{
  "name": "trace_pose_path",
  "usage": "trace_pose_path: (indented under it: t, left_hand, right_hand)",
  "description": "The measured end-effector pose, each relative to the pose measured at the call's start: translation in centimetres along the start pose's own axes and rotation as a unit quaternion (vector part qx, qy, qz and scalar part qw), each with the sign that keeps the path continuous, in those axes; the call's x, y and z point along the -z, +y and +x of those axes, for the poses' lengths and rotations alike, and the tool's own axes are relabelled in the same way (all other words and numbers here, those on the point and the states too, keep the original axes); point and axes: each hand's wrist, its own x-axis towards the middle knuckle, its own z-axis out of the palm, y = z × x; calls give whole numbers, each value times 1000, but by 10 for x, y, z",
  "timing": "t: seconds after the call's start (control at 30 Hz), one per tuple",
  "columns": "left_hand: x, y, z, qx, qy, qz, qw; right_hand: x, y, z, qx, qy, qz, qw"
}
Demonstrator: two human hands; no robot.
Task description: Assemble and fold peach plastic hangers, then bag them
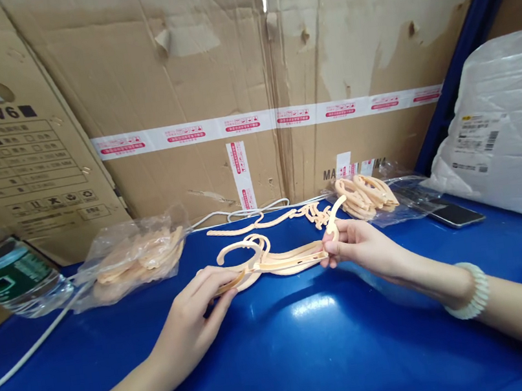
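Note:
A peach plastic clothes hanger (291, 264) spans the space between my two hands, low over the blue table. Its round hook (236, 246) points up and to the left. Fingers and thumb of my left hand (199, 309) are closed around the hanger's left end. My right hand (359, 246) pinches a small curved hanger piece (338, 211) that sticks up at the hanger's right end. Whether the two parts are joined there, my fingertips hide. Just behind lie loose long hanger arms (274, 220) and a little pile of small curved pieces (315, 215).
Plastic bags of peach hangers lie at left (136, 260) and right (366, 196). A water bottle (8, 272) and white cable (35, 360) are at left. A phone (455, 213) and white wrapped package (501, 133) are at right. Cardboard (176, 84) walls the back of the blue table (288, 374).

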Motion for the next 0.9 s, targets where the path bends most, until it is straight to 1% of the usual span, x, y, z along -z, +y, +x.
trace_pose_path:
  t: [0.1, 0.17, 0.3, 0.37, 0.47, 0.53, 0.57, 0.67, 0.7, 0.77, 0.83, 0.9]
  left_hand:
    - [0, 1, 1, 5, -13, 0, 1000]
    - [-1, 2, 2, 13, -13, -1, 1000]
    - [-1, 5, 4, 35, 2, 8, 999]
    - [1, 5, 4, 28, -2, 13, 1000]
    - [6, 1, 5, 1, -16, 14, 1000]
    - [11, -3, 6, -14, -30, 18, 999]
    - [14, -6, 7, -16, -37, 23, 999]
    - [24, -12, 10, -29, -65, 48, 996]
    - [27, -14, 11, -35, -77, 60, 995]
    - [30, -14, 12, -48, -100, 79, 991]
    - [30, -14, 12, -50, -113, 88, 988]
    - [28, -13, 11, -45, -122, 89, 988]
  right_hand:
    - [-1, 0, 0, 20, 39, -24, 999]
    - [-1, -1, 0, 22, 49, -16, 998]
    - [-1, -4, 0, 2, 41, 61, 997]
    - [2, -6, 2, -8, 44, 95, 994]
    - [17, -11, 8, 0, 75, 103, 992]
    - [35, -15, 13, 10, 86, 93, 992]
    - [45, -17, 16, 12, 80, 85, 993]
    - [73, -23, 20, 12, 36, 46, 998]
    - [80, -25, 20, 8, 15, 13, 1000]
    - [88, -30, 19, -10, -53, -100, 993]
    - [89, -33, 16, -18, -125, -229, 965]
    - [86, -36, 14, -4, -169, -315, 934]
